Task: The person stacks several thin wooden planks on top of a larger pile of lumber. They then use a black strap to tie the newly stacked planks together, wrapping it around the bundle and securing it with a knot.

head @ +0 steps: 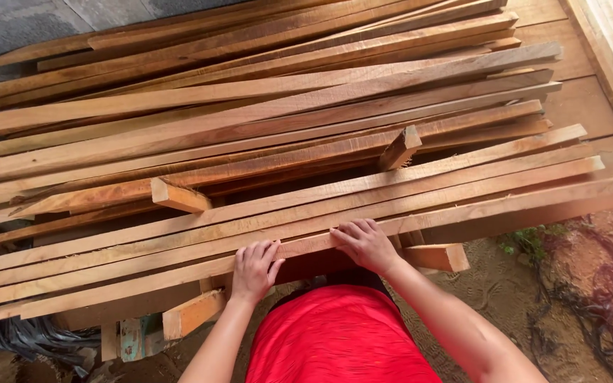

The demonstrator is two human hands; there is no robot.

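1. Nearest wooden slat (462,213) lies at the near edge of the slat stack (264,120), running left to right, far end rising to the right.
2. Left hand (253,269) rests flat on it, fingers spread, gripping nothing.
3. Right hand (365,243), just beside, fingers curled over the slat's top edge; whether it actually grips is unclear.
4. Short offcut block (179,196) sits on the stack to the left.
5. Judgement: moving this slat cleanly needs even pressure from both hands, keeping it parallel to its neighbours.

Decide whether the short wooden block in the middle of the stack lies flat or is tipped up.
Tipped up. The short block slants among the long slats, one end raised above them, while they lie flat.
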